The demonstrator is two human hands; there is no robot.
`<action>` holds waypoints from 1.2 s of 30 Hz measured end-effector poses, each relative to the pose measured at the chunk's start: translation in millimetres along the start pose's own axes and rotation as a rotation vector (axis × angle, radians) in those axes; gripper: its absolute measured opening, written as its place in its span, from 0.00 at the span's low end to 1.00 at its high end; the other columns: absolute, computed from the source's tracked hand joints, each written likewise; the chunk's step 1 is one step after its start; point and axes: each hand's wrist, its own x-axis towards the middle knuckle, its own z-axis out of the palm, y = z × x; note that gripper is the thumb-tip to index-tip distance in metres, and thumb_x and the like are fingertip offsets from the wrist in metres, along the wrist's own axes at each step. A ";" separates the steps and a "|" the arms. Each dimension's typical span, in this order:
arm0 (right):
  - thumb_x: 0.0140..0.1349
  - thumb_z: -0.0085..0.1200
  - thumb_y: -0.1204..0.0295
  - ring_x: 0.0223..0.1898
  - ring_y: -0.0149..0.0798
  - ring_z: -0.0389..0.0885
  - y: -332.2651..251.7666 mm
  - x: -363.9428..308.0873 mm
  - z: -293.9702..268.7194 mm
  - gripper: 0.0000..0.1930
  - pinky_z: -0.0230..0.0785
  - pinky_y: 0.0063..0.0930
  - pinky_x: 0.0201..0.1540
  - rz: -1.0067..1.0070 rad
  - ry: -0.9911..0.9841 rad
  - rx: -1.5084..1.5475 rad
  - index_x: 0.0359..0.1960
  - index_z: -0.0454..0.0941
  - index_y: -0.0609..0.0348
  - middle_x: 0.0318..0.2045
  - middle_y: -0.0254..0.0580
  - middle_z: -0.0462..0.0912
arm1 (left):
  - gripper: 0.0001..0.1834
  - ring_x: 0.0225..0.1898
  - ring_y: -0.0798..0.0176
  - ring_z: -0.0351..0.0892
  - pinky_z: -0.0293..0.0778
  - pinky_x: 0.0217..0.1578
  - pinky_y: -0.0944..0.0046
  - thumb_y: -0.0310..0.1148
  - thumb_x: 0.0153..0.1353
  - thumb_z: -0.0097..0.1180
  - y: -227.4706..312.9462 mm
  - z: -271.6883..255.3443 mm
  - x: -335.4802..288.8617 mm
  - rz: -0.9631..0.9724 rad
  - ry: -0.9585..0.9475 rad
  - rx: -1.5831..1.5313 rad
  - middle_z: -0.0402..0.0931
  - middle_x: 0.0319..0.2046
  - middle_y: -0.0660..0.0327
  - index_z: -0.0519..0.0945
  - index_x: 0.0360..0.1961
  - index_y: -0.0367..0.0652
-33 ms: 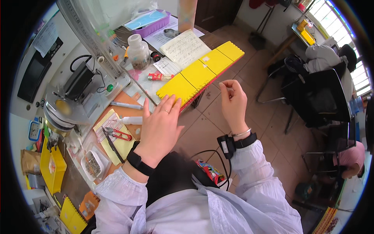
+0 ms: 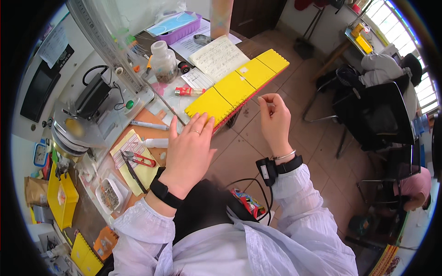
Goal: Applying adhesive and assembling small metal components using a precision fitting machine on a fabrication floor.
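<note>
A long yellow board [image 2: 237,83] with notched short ends, dark cross lines and a red underside lies along the right edge of the bench. My left hand [image 2: 188,152] is open, its fingertips resting flat on the board's near end and the thumb apart. Just right of the board, above the floor, my right hand [image 2: 276,122] is closed in a pinch, thumb against forefinger. Anything between those fingertips is too small to make out. Beside my left hand are a white tube [image 2: 155,143], red-handled thread snips [image 2: 140,158] and dark tweezers [image 2: 132,171] on a yellow pad [image 2: 146,174].
A red lighter [image 2: 189,91], a glass jar [image 2: 164,64] and an open notebook [image 2: 218,57] lie beyond the board. Left stand a white dish of small metal pieces [image 2: 109,195] and a yellow tray [image 2: 62,198]. A black chair [image 2: 377,115] is at right, with other people nearby.
My right hand has shifted very slightly. My left hand and the board look the same.
</note>
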 end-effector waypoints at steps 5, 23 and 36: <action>0.61 0.58 0.70 0.28 0.44 0.81 6.2 7.0 15.5 0.07 0.71 0.34 0.32 0.003 -0.037 -0.067 0.36 0.77 0.59 0.33 0.46 0.82 | 0.31 0.62 0.57 0.68 0.50 0.64 0.43 0.36 0.52 0.66 -3.9 -1.0 5.6 -0.015 -0.044 -0.023 0.72 0.59 0.56 0.72 0.59 0.42; 0.67 0.52 0.69 0.32 0.31 0.76 38.2 -9.4 19.0 0.10 0.70 0.26 0.38 0.109 0.150 0.244 0.45 0.75 0.61 0.38 0.37 0.78 | 0.35 0.60 0.55 0.71 0.54 0.63 0.43 0.39 0.47 0.68 3.1 19.5 3.0 -0.041 0.075 0.100 0.73 0.55 0.50 0.70 0.54 0.34; 0.58 0.54 0.85 0.23 0.20 0.68 -163.9 -64.5 32.2 0.16 0.61 0.14 0.27 -0.480 -0.477 0.498 0.48 0.71 0.66 0.42 0.40 0.78 | 0.13 0.33 0.59 0.79 0.69 0.44 0.56 0.27 0.45 0.66 -55.7 -105.7 -179.6 -0.206 0.285 -0.274 0.81 0.29 0.64 0.84 0.35 0.47</action>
